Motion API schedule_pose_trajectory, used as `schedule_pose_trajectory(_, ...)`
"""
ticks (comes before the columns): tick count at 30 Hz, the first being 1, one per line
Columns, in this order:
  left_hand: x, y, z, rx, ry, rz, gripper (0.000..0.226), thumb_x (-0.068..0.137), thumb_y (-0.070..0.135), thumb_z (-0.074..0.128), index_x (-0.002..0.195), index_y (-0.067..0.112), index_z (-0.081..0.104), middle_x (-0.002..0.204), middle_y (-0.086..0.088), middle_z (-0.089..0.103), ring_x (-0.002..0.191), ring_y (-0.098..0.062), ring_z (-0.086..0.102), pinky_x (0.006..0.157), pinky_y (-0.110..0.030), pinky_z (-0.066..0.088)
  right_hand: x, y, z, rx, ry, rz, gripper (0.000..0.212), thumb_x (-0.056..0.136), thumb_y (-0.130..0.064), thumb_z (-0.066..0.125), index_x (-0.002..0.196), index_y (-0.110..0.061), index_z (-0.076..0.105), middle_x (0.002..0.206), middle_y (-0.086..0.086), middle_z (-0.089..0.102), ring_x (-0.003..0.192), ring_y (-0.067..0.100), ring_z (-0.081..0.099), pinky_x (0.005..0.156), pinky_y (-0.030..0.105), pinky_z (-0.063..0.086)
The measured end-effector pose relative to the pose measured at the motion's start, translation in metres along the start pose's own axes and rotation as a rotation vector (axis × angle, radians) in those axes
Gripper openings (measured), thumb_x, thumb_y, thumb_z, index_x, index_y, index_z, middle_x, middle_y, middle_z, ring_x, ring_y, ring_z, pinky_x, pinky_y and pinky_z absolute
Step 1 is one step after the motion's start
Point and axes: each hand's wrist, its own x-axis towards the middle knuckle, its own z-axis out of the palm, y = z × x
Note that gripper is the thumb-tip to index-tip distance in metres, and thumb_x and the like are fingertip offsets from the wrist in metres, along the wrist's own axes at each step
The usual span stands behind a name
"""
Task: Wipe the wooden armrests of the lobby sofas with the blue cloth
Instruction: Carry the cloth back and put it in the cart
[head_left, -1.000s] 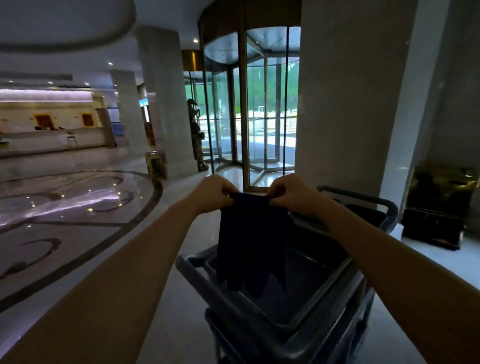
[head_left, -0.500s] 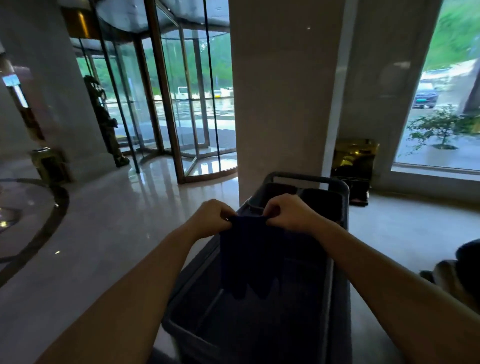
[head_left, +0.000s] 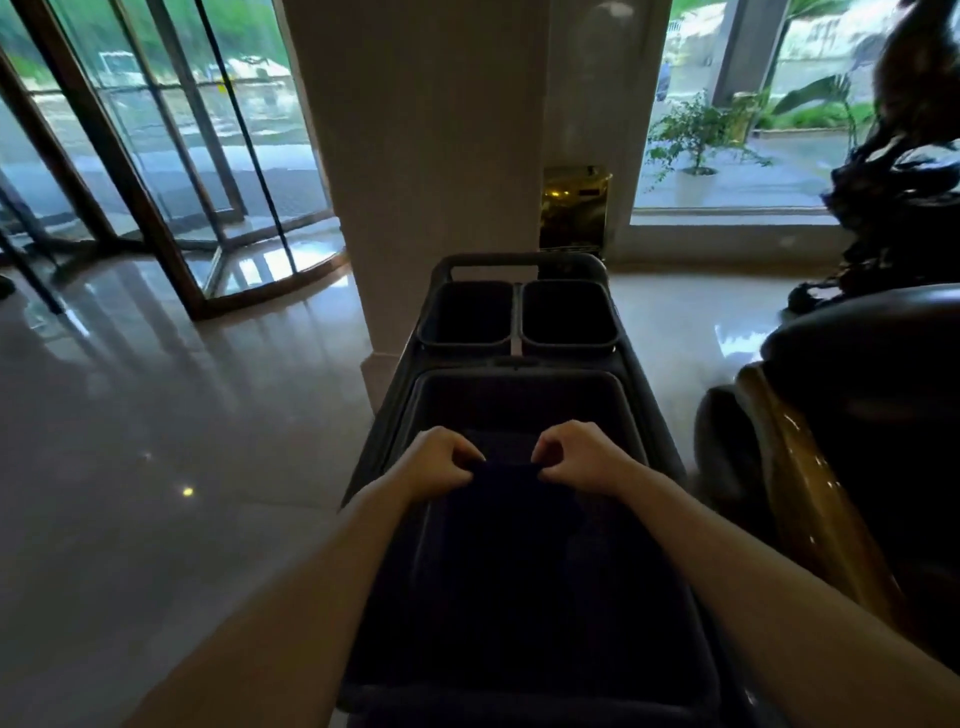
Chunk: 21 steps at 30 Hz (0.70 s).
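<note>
A dark blue cloth (head_left: 511, 514) hangs over the large tub of a grey cleaning cart (head_left: 519, 395). My left hand (head_left: 441, 460) pinches its top left corner and my right hand (head_left: 582, 457) pinches its top right corner, so the upper edge is stretched between them. At the right edge stands a dark sofa (head_left: 883, 415) with a glossy golden-brown wooden armrest (head_left: 800, 483), an arm's length to the right of my right hand.
Two small dark bins (head_left: 519, 312) sit at the cart's far end. A wide pale pillar (head_left: 431, 156) rises just behind the cart. A revolving glass door (head_left: 156, 156) is at the left, over a glossy floor (head_left: 156, 441). A window with plants (head_left: 727, 130) is at the right.
My view has swung right and downward. The sofa and its armrest have come into sight. Both hands have lowered the cloth closer to the cart tub, still gripping its top corners.
</note>
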Motion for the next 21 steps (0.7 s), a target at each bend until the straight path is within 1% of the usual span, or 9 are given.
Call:
schedule_pose_trajectory(3,0.009,-0.017,0.022,-0.031,-0.049,-0.004,0.026,0.071,0.002,0.063,0.092,0.012,0.074,0.088,-0.005,0.073,0.079,-0.007,0.065,0.079,-0.019,0.049,0.001,0.017,0.022,0.019,-0.030,0.069,0.014,0.069,-0.008,0.070,0.082,-0.014,0.070,0.074,-0.007,0.060,0.069,0.003,0.055,0.056,0.002,0.035)
schedule_pose_trajectory(5,0.016,-0.028,0.037,-0.051,-0.064,-0.022,0.025,0.072,0.003,0.064,0.093,0.012,0.073,0.090,-0.005,0.073,0.082,-0.009,0.066,0.082,-0.022,0.051,0.002,0.028,0.037,0.028,-0.058,0.106,0.012,0.071,-0.010,0.070,0.082,-0.015,0.069,0.076,-0.007,0.060,0.072,0.006,0.056,0.059,0.008,0.038)
schedule_pose_trajectory(8,0.028,-0.045,0.058,-0.065,-0.082,-0.058,0.024,0.074,0.005,0.066,0.095,0.014,0.072,0.093,-0.001,0.071,0.083,-0.006,0.063,0.079,-0.019,0.049,0.006,0.044,0.059,0.064,-0.082,0.192,0.012,0.073,-0.012,0.071,0.081,-0.019,0.066,0.080,-0.005,0.061,0.077,0.009,0.059,0.067,0.019,0.045)
schedule_pose_trajectory(10,0.038,-0.056,0.073,-0.077,-0.097,-0.081,0.024,0.075,0.005,0.067,0.096,0.017,0.071,0.093,0.002,0.070,0.083,-0.003,0.061,0.079,-0.018,0.047,0.011,0.057,0.073,0.064,-0.098,0.238,0.013,0.074,-0.012,0.070,0.082,-0.020,0.065,0.082,-0.005,0.060,0.078,0.010,0.059,0.069,0.022,0.047)
schedule_pose_trajectory(13,0.048,-0.073,0.092,-0.114,-0.157,-0.141,0.024,0.077,0.008,0.066,0.096,0.022,0.068,0.095,0.006,0.067,0.084,-0.001,0.060,0.081,-0.021,0.049,0.017,0.071,0.090,0.069,-0.120,0.278,0.017,0.075,-0.012,0.070,0.079,-0.025,0.060,0.079,-0.010,0.057,0.073,0.003,0.055,0.061,0.014,0.041)
schedule_pose_trajectory(15,0.051,-0.082,0.102,-0.134,-0.196,-0.197,0.025,0.079,0.009,0.065,0.097,0.026,0.067,0.094,0.010,0.063,0.085,-0.001,0.059,0.079,-0.021,0.047,0.019,0.079,0.100,0.084,-0.132,0.296,0.020,0.075,-0.011,0.071,0.076,-0.027,0.058,0.077,-0.014,0.054,0.073,0.001,0.055,0.057,0.010,0.038)
schedule_pose_trajectory(17,0.054,-0.090,0.111,-0.131,-0.181,-0.208,0.026,0.078,0.007,0.065,0.097,0.024,0.069,0.095,0.008,0.065,0.088,-0.003,0.060,0.080,-0.021,0.048,0.021,0.085,0.110,0.090,-0.149,0.316,0.023,0.075,-0.011,0.071,0.075,-0.029,0.056,0.076,-0.014,0.053,0.075,0.003,0.056,0.055,0.010,0.037)
schedule_pose_trajectory(21,0.056,-0.097,0.118,-0.117,-0.172,-0.197,0.027,0.077,0.005,0.064,0.098,0.021,0.070,0.100,0.003,0.068,0.091,-0.006,0.060,0.089,-0.027,0.049,0.023,0.092,0.121,0.106,-0.173,0.344,0.021,0.075,-0.011,0.070,0.075,-0.027,0.057,0.079,-0.011,0.056,0.071,0.001,0.053,0.054,0.010,0.038)
